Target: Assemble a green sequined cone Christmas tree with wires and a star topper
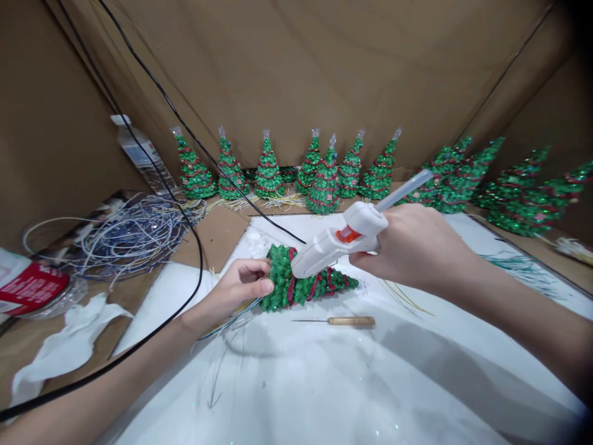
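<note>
A small green Christmas tree (301,290) with red garland lies on its side on the white board, its tip to the right. My left hand (245,281) is closed on its base, where thin wires trail out. In my right hand (412,244) is a white hot glue gun (324,244), a clear glue stick jutting from its back. The nozzle end comes down over the tree's upper side; whether it touches is hidden. Just in front of the tree lies an awl (349,321) with a wooden handle.
Several finished-looking trees (267,167) stand along the cardboard wall. Left are a tangle of wires (134,232), a water bottle (141,151), a red-labelled bottle (34,287) and crumpled tissue (69,340). A black cord (197,272) hangs across the left side. Green strands (523,272) lie right.
</note>
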The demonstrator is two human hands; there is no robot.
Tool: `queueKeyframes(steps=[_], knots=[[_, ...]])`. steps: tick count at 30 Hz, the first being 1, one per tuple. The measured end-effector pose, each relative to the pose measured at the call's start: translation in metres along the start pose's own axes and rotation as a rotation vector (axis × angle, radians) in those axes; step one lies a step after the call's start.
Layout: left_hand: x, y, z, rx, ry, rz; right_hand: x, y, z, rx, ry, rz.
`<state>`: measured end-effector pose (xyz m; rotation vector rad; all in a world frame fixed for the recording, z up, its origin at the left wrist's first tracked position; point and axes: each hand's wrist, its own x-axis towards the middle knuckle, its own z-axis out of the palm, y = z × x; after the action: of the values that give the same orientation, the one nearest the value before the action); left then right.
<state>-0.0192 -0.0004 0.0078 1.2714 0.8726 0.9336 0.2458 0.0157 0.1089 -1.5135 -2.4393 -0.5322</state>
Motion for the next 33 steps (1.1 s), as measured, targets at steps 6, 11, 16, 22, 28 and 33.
queueKeyframes(steps=[6, 11, 16, 22, 28, 33], knots=[[0.001, 0.001, -0.001, 0.013, -0.004, 0.005, -0.001, -0.004, -0.008, -0.082, -0.095, 0.001], [0.002, -0.002, -0.002, 0.014, -0.010, 0.006, -0.002, -0.005, -0.009, -0.108, -0.103, 0.003], [0.001, -0.002, -0.002, 0.014, -0.007, 0.001, -0.003, -0.003, -0.005, -0.090, -0.062, -0.013], [0.000, 0.000, -0.001, 0.015, -0.008, -0.002, -0.007, -0.003, -0.002, -0.036, -0.033, 0.012], [0.000, 0.001, 0.000, 0.006, -0.003, 0.001, -0.010, 0.001, 0.000, -0.037, 0.015, 0.012], [0.001, -0.002, -0.001, -0.008, -0.006, -0.002, -0.014, 0.003, 0.002, 0.003, 0.107, -0.033]])
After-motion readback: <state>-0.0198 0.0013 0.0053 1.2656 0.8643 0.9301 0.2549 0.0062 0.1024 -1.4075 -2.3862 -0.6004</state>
